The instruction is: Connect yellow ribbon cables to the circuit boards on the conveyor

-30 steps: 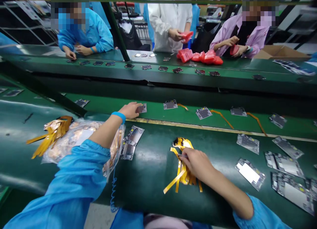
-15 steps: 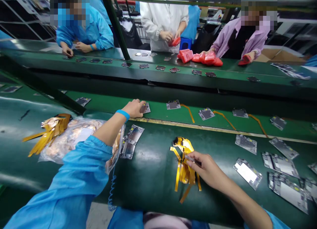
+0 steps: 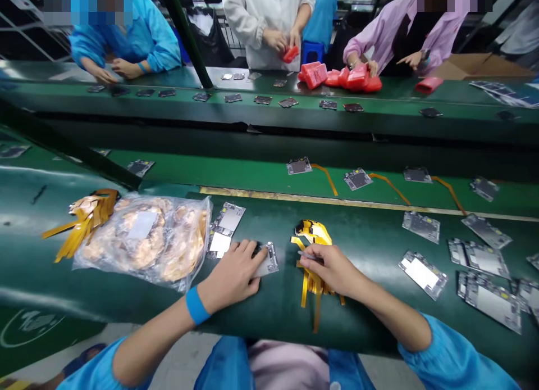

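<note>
My left hand, with a blue band at the wrist, is on a circuit board at the mat's middle. Its fingers lie over the board's left part and hide it; thumb and fingers grip it. Two more boards lie just beyond that hand. My right hand pinches a thin grey tool whose exact kind is unclear. It is over a bunch of yellow flex cables, whose strips hang towards me, partly covered by the fingers.
A clear plastic bag of coppery parts lies left, beside another flex cable bundle. Several boards lie at right. Behind runs a green belt with boards, some trailing a cable. A dark post slants at left. Co-workers stand opposite.
My left hand has come back from the belt towards me, bringing a circuit board onto the mat. My right hand stays at the cable bunch. The view has tilted down slightly.
</note>
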Available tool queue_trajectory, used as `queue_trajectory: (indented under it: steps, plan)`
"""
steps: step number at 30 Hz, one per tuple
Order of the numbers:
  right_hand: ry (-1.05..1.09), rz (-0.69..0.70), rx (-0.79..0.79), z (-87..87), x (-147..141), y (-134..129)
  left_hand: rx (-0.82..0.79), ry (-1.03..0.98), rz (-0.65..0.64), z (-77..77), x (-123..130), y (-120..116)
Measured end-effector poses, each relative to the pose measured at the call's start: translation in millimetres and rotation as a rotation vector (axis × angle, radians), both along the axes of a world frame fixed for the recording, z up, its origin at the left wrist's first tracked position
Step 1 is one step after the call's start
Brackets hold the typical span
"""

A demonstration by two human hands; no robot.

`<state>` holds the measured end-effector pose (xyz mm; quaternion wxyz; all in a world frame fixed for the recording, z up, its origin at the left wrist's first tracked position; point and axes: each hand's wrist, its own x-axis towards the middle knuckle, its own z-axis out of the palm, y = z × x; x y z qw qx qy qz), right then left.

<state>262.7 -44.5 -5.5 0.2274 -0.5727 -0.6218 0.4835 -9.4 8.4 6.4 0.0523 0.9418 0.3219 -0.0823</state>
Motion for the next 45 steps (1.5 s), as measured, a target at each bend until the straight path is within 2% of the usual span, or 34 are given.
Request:
queue_trajectory:
  steps: [2,6,13,23,34,45]
  plan:
    - [-0.058,0.039,0.039,0.3,-7,5,0.015,0.009,-0.009,-0.6,0,-6]
    - [-0.182,0.096,0.051,4.2,-20,16,-0.018,-0.023,-0.088,3.9,4,-1]
    - [-0.298,0.094,0.033,4.2,-28,25,-0.105,-0.028,-0.184,-0.4,15,11]
    - [-0.358,0.114,-0.001,-3.0,-34,28,-0.087,-0.028,-0.193,-2.4,16,12]
    - [-0.466,0.181,0.028,-8.7,-46,35,0.110,-0.204,-0.201,-27.5,0,-6]
    - [-0.563,0.224,0.022,-3.9,-48,35,0.087,-0.274,-0.178,-26.4,0,-7]
